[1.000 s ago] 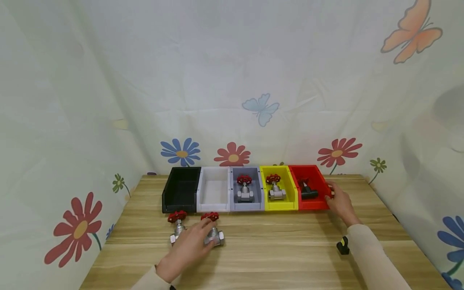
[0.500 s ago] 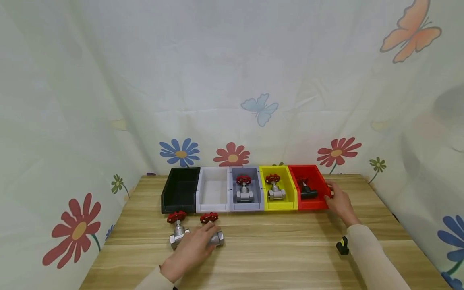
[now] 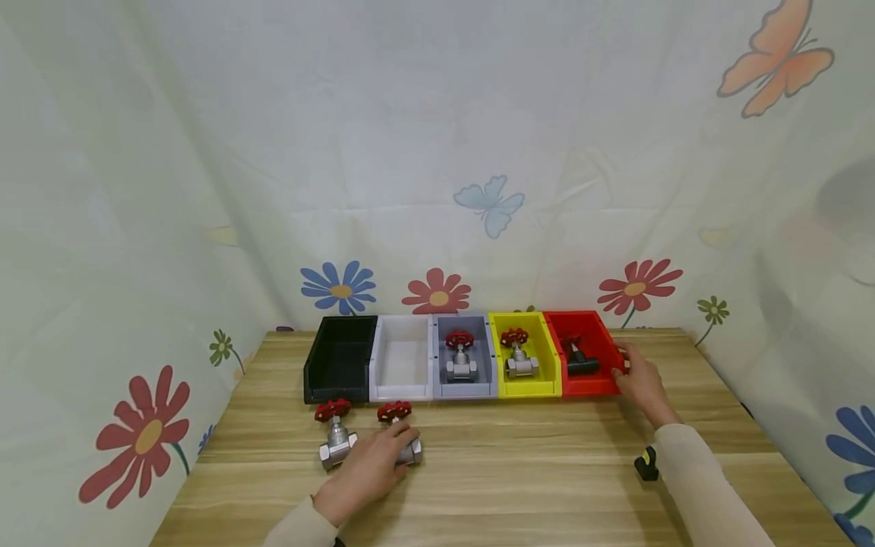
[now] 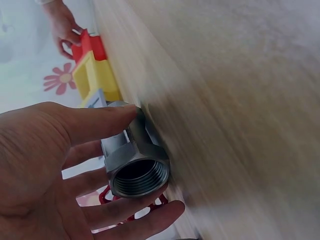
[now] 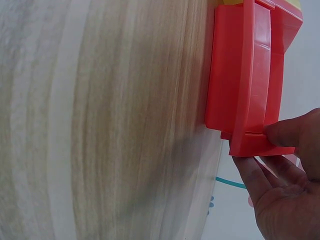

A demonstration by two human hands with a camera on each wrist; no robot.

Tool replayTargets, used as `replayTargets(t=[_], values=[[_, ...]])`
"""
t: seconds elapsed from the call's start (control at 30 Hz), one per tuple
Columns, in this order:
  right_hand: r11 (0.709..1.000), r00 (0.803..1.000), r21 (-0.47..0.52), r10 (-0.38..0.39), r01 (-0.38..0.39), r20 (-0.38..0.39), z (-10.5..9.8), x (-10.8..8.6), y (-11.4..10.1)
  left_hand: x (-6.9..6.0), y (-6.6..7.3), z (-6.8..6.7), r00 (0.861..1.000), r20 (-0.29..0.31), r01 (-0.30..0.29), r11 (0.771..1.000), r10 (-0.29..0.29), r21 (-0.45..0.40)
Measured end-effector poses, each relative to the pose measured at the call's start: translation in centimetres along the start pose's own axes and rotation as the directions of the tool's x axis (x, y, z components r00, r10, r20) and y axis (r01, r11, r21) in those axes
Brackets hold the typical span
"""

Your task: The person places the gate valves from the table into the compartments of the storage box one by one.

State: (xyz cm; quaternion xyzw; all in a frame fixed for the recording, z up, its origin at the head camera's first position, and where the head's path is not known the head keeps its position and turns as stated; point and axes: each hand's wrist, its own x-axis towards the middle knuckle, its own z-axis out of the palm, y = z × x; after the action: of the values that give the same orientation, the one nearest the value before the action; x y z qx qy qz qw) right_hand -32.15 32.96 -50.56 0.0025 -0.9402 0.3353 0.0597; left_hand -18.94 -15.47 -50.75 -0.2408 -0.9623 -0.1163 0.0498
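My left hand (image 3: 369,472) holds a silver gate valve (image 3: 412,451) with a red handwheel near the table's front left. In the left wrist view, the thumb lies over the valve body (image 4: 137,160) and the fingers pass behind it; the threaded opening faces the camera. Just left of that hand, a second gate valve (image 3: 336,442) lies on the table. My right hand (image 3: 642,384) pinches the right side wall of the red bin (image 5: 252,75), thumb inside and fingers outside. A black-bodied valve (image 3: 581,363) with a red handle lies in that bin.
Black (image 3: 339,395), white (image 3: 402,392), grey (image 3: 466,390) and yellow (image 3: 530,389) bins join the red one in a row. Single gate valves lie in the grey and yellow bins. A small black object (image 3: 646,465) sits beside the right sleeve. A floral curtain hangs behind.
My left hand has shifted slightly right along the valve, uncovering more of the left valve. The right hand stays on the red bin.
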Motion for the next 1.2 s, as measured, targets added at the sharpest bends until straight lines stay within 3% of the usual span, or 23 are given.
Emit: replayTargets(t=[0.33, 1.2], values=[[1.000, 0.999, -0.002, -0.028, 0.028, -0.031, 0.0, -0.2, -0.1, 0.4, 0.2, 0.6, 1.000, -0.025, -0.003, 1.000, 0.004, 0.026], [1.000, 1.000, 0.004, 0.006, -0.006, 0.001, 0.1, -0.1, -0.1, 0.5, 0.5, 1.0, 0.998, -0.063, 0.008, 1.000, -0.007, 0.020]])
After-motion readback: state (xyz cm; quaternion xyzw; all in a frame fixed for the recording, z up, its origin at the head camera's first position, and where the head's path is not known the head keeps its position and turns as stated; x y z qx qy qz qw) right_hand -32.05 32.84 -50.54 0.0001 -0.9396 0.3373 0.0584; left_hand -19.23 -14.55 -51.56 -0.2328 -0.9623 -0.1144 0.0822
